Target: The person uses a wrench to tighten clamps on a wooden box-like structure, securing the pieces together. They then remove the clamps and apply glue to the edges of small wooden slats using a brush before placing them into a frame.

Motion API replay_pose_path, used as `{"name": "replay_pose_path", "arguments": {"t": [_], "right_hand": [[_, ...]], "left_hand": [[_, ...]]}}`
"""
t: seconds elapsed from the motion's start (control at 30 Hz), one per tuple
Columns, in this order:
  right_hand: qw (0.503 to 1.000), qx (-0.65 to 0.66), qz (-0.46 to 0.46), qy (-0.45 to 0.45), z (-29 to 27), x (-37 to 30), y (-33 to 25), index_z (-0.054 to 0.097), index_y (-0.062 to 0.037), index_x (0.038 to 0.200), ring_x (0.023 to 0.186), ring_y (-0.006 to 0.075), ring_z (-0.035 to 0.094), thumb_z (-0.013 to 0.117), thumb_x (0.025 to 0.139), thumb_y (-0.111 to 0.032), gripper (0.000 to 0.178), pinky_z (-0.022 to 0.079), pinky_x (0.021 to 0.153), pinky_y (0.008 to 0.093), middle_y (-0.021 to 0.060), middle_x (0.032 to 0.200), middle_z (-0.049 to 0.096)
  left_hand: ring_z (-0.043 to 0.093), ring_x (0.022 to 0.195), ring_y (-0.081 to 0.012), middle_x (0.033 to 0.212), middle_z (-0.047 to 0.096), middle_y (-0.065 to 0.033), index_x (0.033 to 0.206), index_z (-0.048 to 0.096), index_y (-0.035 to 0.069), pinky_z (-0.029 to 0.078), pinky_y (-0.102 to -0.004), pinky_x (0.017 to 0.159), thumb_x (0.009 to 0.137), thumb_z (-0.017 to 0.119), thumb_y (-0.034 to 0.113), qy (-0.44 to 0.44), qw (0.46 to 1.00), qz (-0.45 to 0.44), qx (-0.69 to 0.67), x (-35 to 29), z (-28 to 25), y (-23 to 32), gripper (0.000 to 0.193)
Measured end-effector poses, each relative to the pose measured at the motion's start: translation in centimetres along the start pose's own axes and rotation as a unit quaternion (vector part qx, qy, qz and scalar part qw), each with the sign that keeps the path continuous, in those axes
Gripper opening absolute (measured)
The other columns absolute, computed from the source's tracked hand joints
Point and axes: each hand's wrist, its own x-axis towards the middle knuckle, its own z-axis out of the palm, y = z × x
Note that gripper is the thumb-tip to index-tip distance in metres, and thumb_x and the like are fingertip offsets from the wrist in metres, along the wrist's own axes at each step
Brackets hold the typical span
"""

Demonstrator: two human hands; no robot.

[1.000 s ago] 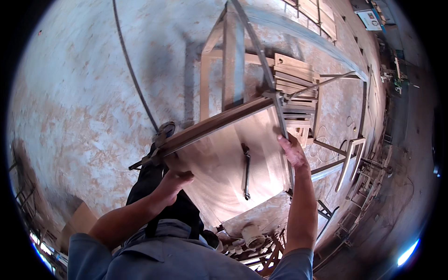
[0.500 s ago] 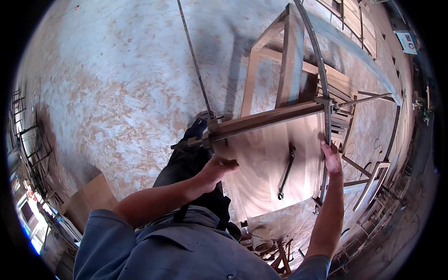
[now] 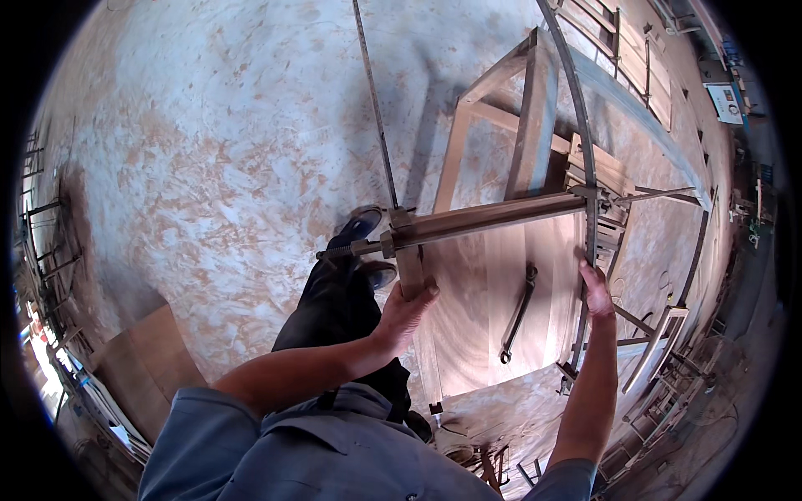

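A pale wooden panel [image 3: 472, 334] lies in front of me, and a double-ended wrench [image 3: 518, 313] rests on it. My left hand [image 3: 405, 317] is closed around a wooden rail [image 3: 409, 269] at the panel's left edge, thumb on top. At the opposite edge my right hand [image 3: 596, 290] grips the panel's side beside a dark metal clamp bar [image 3: 578, 100]; some of its fingers are hidden. Across the panel's far end runs a long bar clamp [image 3: 493, 215], its threaded screw [image 3: 336, 252] sticking out to the left.
A thin metal bar [image 3: 373, 104] runs away from the clamp's left end. Beyond the panel stands a wooden frame [image 3: 531, 117] with stacked wood pieces [image 3: 608, 171]. My shoes [image 3: 364, 221] are left of the panel. A brown sheet [image 3: 150, 355] lies at the lower left on the dusty floor [image 3: 217, 192].
My left hand, previously above the panel's left edge with its thumb out, now holds the wooden rail there. My right hand stays at the right edge. The view has shifted slightly.
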Motion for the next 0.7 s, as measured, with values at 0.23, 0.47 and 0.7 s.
{"name": "replay_pose_path", "arguments": {"t": [0.23, 0.47, 0.7], "right_hand": [[0.999, 0.022, 0.006, 0.026, -0.3, 0.7, 1.1, 0.057, -0.0038, 0.129, 0.114, 0.0167, 0.048, 0.064, 0.086, -0.043, 0.059, 0.033, 0.100, 0.0334, 0.0068, 0.122, 0.059], [0.998, -0.032, -0.016, 0.058, 0.3, -0.5, 0.1, 0.056, -0.0018, 0.130, 0.111, 0.0174, 0.050, 0.062, 0.086, -0.043, 0.060, 0.034, 0.100, 0.0341, 0.0070, 0.119, 0.061], [0.996, -0.037, -0.023, 0.080, 1.1, -2.3, -0.7, 0.058, -0.0001, 0.126, 0.104, 0.0160, 0.050, 0.063, 0.087, -0.038, 0.055, 0.036, 0.095, 0.0332, 0.0070, 0.112, 0.062]], "left_hand": [[0.052, 0.089, -0.0097, 0.098, 0.059, -0.0006, 0.113, 0.053, 0.004, 0.042, -0.0274, 0.084, 0.083, 0.076, 0.030, 0.042, 0.998, 0.028, 0.021, -0.1, 0.9, -0.2, 0.045], [0.053, 0.090, -0.0108, 0.099, 0.060, -0.0028, 0.113, 0.054, 0.002, 0.043, -0.0287, 0.083, 0.080, 0.076, 0.031, 0.045, 0.998, 0.036, 0.024, 0.1, 1.3, 0.9, 0.049], [0.052, 0.089, -0.0113, 0.097, 0.058, -0.0017, 0.112, 0.054, 0.001, 0.041, -0.0283, 0.085, 0.079, 0.075, 0.030, 0.017, 1.000, 0.024, -0.006, 0.8, 0.6, 0.9, 0.048]]}}
